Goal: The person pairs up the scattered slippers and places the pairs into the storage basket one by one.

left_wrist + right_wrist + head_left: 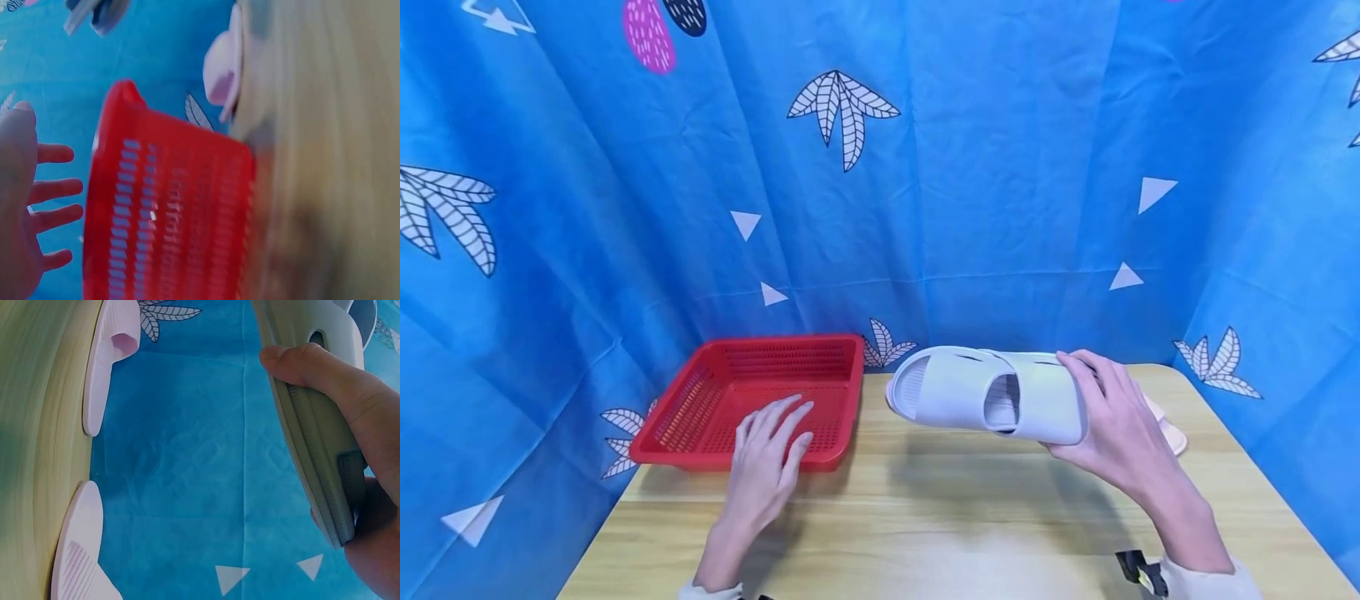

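Two pale grey-white slippers with broad straps (966, 396) are together in our right hand (1108, 421), its thumb and fingers curled firmly round one end, raised above the pale wood-grain surface (947, 525) and to the right of the red perforated plastic basket (829, 461). Our left hand (767, 467) holds nothing, its fingers loosely spread above the basket's near side. In the right wrist view, we see two pale pink slippers (97, 375) standing apart on the surface.
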